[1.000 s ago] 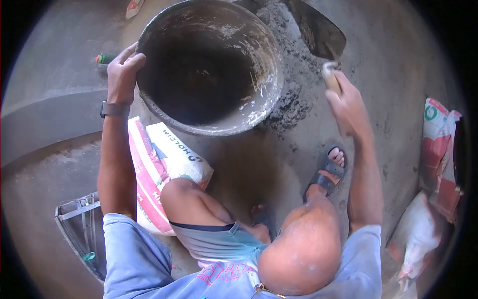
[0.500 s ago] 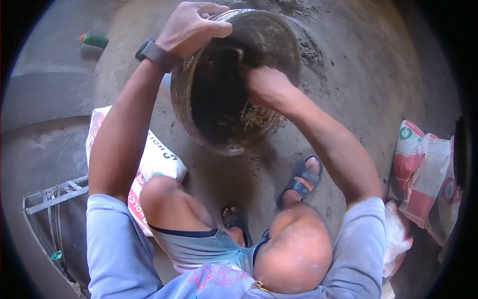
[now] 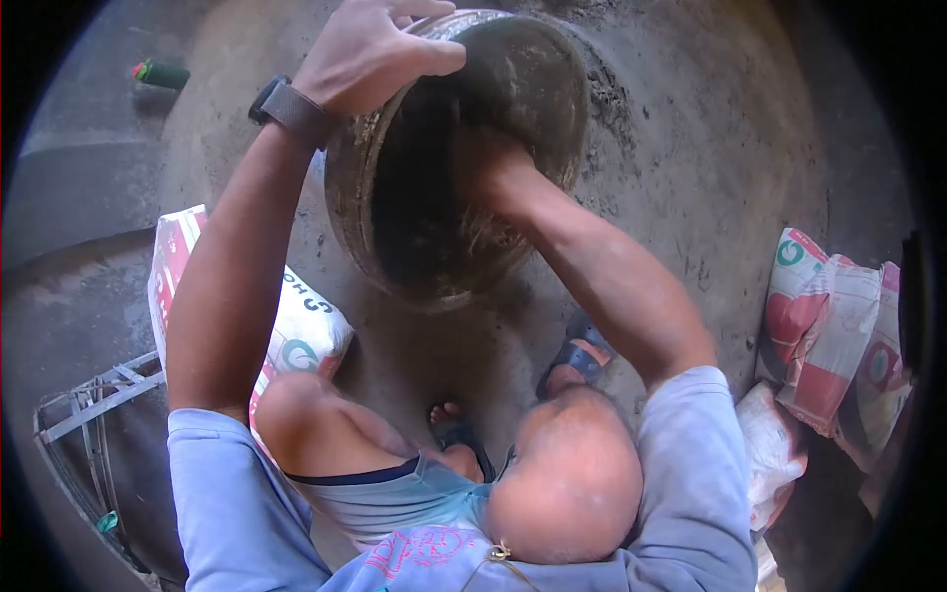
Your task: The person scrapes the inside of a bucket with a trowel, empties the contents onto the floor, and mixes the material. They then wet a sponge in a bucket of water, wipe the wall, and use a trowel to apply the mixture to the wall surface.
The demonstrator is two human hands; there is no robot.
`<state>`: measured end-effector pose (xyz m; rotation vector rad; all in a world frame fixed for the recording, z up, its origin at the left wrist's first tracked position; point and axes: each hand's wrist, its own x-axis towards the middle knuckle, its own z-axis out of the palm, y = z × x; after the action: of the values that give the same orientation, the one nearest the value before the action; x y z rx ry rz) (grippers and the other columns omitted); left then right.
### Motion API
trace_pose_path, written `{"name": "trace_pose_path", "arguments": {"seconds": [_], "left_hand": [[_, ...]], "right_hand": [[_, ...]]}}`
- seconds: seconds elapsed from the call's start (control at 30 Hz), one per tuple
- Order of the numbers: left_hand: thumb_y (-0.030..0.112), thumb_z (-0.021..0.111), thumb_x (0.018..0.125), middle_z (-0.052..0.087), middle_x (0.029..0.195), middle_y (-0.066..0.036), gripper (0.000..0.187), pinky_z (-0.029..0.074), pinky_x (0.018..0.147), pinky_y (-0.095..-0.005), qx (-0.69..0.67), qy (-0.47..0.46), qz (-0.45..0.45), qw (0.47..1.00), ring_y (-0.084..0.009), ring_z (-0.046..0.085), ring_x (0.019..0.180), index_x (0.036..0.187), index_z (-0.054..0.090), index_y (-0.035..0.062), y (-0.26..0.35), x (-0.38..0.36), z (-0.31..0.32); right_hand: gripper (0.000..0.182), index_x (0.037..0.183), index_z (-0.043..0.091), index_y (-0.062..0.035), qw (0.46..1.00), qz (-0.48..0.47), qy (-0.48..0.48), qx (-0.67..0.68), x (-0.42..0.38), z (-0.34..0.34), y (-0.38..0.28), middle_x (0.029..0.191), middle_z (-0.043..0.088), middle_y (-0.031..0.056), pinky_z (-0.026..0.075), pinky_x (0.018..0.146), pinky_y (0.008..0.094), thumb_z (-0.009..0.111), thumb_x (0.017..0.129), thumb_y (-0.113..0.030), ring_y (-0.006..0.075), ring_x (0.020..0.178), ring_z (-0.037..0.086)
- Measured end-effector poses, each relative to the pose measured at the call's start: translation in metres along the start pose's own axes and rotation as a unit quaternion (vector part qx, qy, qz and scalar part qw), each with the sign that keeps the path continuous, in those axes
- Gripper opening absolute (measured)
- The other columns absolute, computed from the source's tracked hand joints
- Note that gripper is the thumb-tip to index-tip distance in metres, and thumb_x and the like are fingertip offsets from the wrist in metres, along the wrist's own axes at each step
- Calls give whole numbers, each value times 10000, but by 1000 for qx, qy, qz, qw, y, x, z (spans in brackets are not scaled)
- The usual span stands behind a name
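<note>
A large round bucket (image 3: 538, 84), its wall crusted with dried grey matter, is tipped so that its mouth faces me. My left hand (image 3: 380, 57), with a dark watch (image 3: 284, 107) on the wrist, grips the upper left rim, thumb stretched along the edge. Deep inside the bucket is my right hand (image 3: 496, 176), closed and blurred. Shadow hides its fingers and whatever they hold. Straw-like fibres (image 3: 485, 235) show just below that hand, against the bucket's lower inner wall.
Printed cement bags lie to the left (image 3: 314, 326) and stand to the right (image 3: 824, 331). A metal frame (image 3: 104, 405) is at the lower left. A green bottle (image 3: 161, 74) lies at the upper left. My sandalled feet are on the grey floor (image 3: 681, 158) below the bucket.
My right hand has moved left and deeper into the bucket's shadow. The bucket appears slightly further left in view, with my left hand still on its rim.
</note>
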<state>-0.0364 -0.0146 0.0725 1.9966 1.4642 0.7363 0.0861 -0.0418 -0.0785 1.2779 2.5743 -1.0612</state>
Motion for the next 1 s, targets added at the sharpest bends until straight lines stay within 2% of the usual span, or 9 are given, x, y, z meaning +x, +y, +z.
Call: {"name": "trace_pose_path", "arguments": {"seconds": [0.1,0.2,0.27,0.3,0.43,0.6,0.67,0.87,1.0], "left_hand": [[188,649,565,640,799,-73,471,459,682,-240,12,-11,-30,999,-122,559,719,971,624,-49,4,2,-3],[171,640,563,639,800,-69,461,455,677,-238,31,8,-18,999,-115,551,716,967,624,-50,2,2,-9],[160,635,566,639,805,-69,451,454,677,-239,17,-2,-36,999,-113,549,719,963,623,-53,4,1,-10],[163,636,567,639,817,-69,455,453,688,-238,32,2,-34,999,-111,550,730,966,621,-55,3,2,-10],[173,643,569,641,829,-79,467,452,715,-240,-1,13,-14,1000,-119,558,742,976,617,-54,-1,4,-2],[350,605,648,635,927,-96,540,446,694,-262,101,-3,-14,995,-170,567,775,1110,611,68,-15,5,-5],[159,643,577,639,833,-101,454,457,731,-252,109,25,25,993,-145,566,742,981,618,-48,2,6,-2],[357,614,637,631,973,-112,546,450,736,-272,75,-30,16,997,-192,576,822,1101,616,69,-18,2,-2],[359,616,635,625,993,-116,568,449,772,-280,72,-41,3,997,-204,578,849,1115,602,53,-12,-4,-1]], "right_hand": [[307,1039,588,-2,998,37,20,40,4,27,9,1064,562,240,495,776,421,532,766,-131,322,974,584],[350,1065,562,12,972,-24,225,60,-4,62,23,1072,556,240,517,710,409,548,745,-130,310,957,593],[368,1090,543,13,983,-157,57,-68,9,55,39,1067,559,239,526,647,399,541,749,-126,306,927,606],[347,1078,557,1,996,-27,-2,-85,7,26,13,1030,581,217,525,637,392,535,754,-121,300,909,611],[368,1079,541,45,986,-31,122,113,23,41,24,958,612,206,525,670,388,532,748,-114,300,912,612],[235,925,642,-12,987,-19,154,48,2,59,1,934,625,201,512,741,377,549,738,-119,313,926,604],[253,947,635,-11,996,-68,-41,-37,0,9,2,955,622,199,503,760,387,554,731,-115,318,920,607],[230,888,641,-5,990,-25,115,82,24,40,17,890,636,195,505,720,379,493,750,-115,301,826,630],[259,930,630,5,982,15,-115,150,-3,7,-2,837,641,170,511,669,357,500,770,-153,269,729,633]]}}
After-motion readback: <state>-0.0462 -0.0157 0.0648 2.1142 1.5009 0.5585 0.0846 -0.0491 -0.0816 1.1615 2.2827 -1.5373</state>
